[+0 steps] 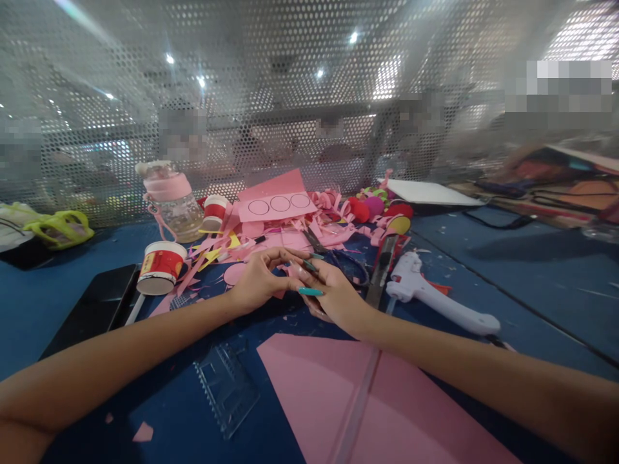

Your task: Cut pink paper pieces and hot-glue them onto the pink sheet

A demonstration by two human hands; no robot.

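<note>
A small pink paper piece (290,270) sits pinched between the left hand (256,283) and right hand (329,293), fingers curled shut on it, above the blue table (532,270). Many pink scraps (271,241) are already cut. The big pink sheet (338,393) nearby is still whole.

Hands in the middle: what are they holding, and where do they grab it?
Both the left hand and the right hand pinch a small pink paper piece at its edges with their fingertips; its shape cannot be told.
</note>
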